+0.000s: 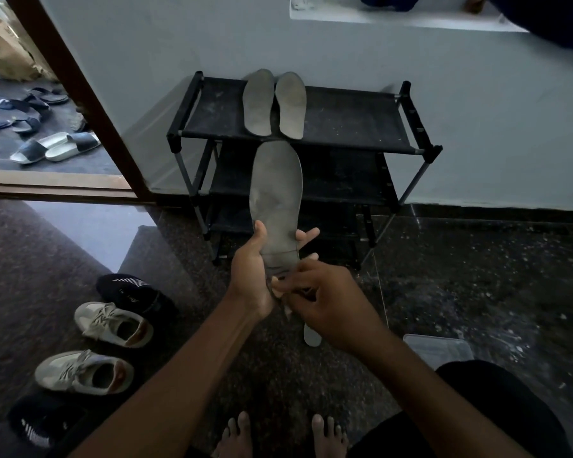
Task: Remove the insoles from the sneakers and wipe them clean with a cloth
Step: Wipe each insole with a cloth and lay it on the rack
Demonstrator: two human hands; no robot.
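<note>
Two insoles [273,104] lie side by side on the rack's [344,123] top shelf, at its front edge. Left hand [255,276] grips a third insole [276,200] upright by the heel. Right hand [325,302] pinches a pale cloth [278,292] against that heel. Sneakers [98,348] on floor, left.

Both forearms bare to the frame edge, no sleeves visible. Left hand [250,276] and right hand [328,304]: no rings, watch or bands. Bare feet [278,436] at the bottom edge, toes showing, no socks or footwear. Dark black fabric garment [497,411] over the right leg at lower right, plain, no visible markings; its type can't be told.
</note>
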